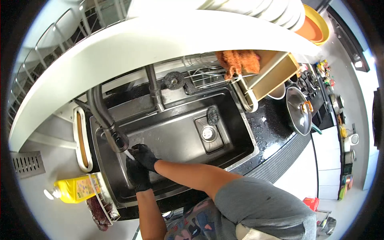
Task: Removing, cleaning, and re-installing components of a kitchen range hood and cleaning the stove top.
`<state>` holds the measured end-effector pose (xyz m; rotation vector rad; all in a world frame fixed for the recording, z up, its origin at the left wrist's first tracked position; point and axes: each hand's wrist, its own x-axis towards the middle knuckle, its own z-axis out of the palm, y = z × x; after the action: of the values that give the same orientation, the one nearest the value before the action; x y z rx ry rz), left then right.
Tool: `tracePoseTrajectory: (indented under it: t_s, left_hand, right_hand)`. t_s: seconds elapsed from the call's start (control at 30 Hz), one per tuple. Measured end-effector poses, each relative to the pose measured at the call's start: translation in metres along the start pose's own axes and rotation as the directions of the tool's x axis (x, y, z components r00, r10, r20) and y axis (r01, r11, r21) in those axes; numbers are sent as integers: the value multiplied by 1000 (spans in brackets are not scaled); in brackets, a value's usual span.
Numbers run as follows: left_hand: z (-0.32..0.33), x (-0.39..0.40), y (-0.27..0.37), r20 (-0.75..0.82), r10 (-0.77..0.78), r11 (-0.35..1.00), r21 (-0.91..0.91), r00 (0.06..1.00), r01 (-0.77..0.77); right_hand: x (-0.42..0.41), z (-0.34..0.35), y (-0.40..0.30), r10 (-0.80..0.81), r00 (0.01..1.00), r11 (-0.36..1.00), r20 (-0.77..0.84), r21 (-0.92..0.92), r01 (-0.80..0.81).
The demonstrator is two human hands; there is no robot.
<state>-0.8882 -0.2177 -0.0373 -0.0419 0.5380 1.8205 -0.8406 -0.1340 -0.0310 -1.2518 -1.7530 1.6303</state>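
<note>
My left hand (pixel 138 174) and my right hand (pixel 144 156), both in black gloves, are close together over the left part of a dark kitchen sink (pixel 171 144). A stream of water (pixel 129 154) falls between them from the black pull-down faucet (pixel 112 133). The fingers are bunched near the stream; whether they hold anything is hidden. At the sink's right end, a dark mesh scrubber (pixel 213 115) lies beside the metal drain strainer (pixel 207 133).
A white shelf (pixel 150 42) arches over the sink. Left stands a yellow detergent bottle (pixel 76 189) in a rack. Behind hang orange cloths (pixel 238 61). On the wet counter at right is a pan with a glass lid (pixel 299 111).
</note>
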Motion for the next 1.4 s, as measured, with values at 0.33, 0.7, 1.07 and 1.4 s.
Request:
tracePoseTrajectory:
  t_s: [0.33,0.7,1.07,1.4]
  left_hand:
    - [-28,17,17,53,-3,1000,-5,999,4]
    - [9,9,-6,-280,57,998,45,958,-46]
    - [-19,6,-9,-141,482,189,981,865,55]
    - [36,-1,-2,-477,-39,994,70,878,82]
  right_hand:
    - [-6,31,15,-64,967,969,248,247,0]
    - [-5,44,72,31,989,287,146,946,-149]
    - [-1,9,25,-195,960,962,203,-150,227]
    - [-13,-4,21,-389,908,917,156,-29,398]
